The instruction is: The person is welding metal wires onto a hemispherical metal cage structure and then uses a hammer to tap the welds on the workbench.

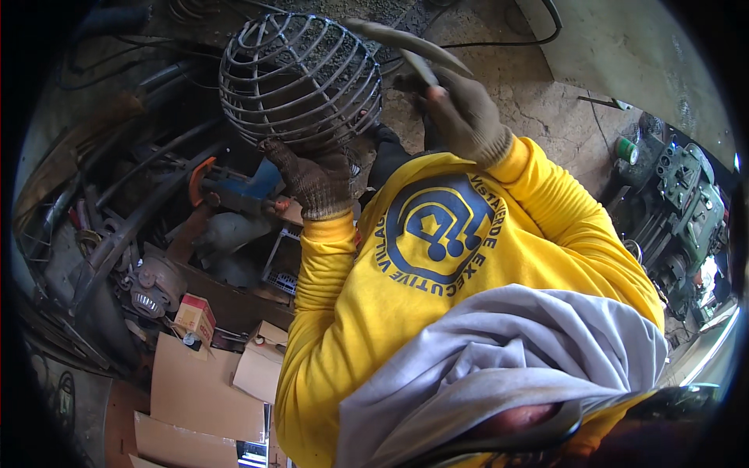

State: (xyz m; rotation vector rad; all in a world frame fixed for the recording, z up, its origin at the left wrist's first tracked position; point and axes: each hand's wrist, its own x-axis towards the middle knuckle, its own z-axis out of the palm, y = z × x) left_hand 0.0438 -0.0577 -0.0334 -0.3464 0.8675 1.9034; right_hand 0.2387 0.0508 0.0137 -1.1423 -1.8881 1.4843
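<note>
A rounded metal wire cage (269,93), made of bent rods, is at the upper left. My left hand (316,179), in a dark brown knit glove, is closed at its lower edge; some of the fingers are hidden behind the rods. My right hand (464,117), in a similar glove, is raised to the right of the cage. It is closed round a pale, worn tool (421,69) with a long curved bar and a short piece meeting it. The tool's kind is unclear. The bar's far end reaches close to the cage's upper right; I cannot tell whether they touch.
Grimy metal parts, rods and an orange-framed tool (200,181) crowd the left. Cardboard sheets (199,386) and a small box (195,316) lie at the lower left. A green machine (686,195) stands at the right by a green can (626,150). A black cable (499,44) crosses the top.
</note>
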